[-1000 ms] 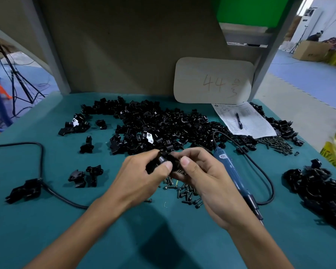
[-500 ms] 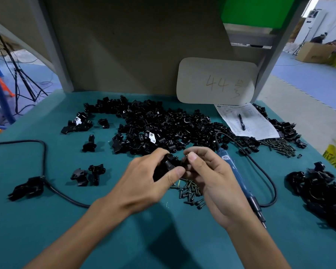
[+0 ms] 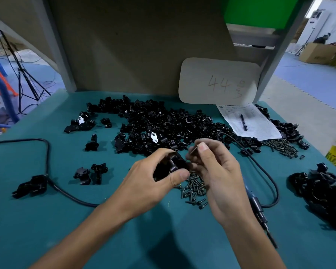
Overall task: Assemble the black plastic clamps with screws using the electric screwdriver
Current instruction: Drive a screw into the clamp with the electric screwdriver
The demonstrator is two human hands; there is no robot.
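Both hands meet over the middle of the teal tabletop [image 3: 37, 220] in the head view. One, the left hand [image 3: 153, 181], curls its fingers and thumb round a black plastic clamp [image 3: 174, 164]. Its partner, the right hand [image 3: 219, 171], pinches a small dark metal screw [image 3: 194, 151] between thumb and forefinger, just beside the clamp; the screw is blurred. Below them lies a loose pile of short black screws [image 3: 194, 189]. A blue-bodied electric screwdriver [image 3: 253, 202] with a black tip lies on the tabletop, partly hidden under the right wrist. Behind the hands spreads a large heap of black clamp parts [image 3: 163, 127]. At the far right sits a second heap of black clamps [image 3: 322, 191]. A printed paper sheet [image 3: 260, 123] carrying a black pen [image 3: 243, 123] lies at the back right, beside a scatter of longer dark screws [image 3: 283, 148]. A rounded beige card [image 3: 219, 82] marked "44" leans against the back board.
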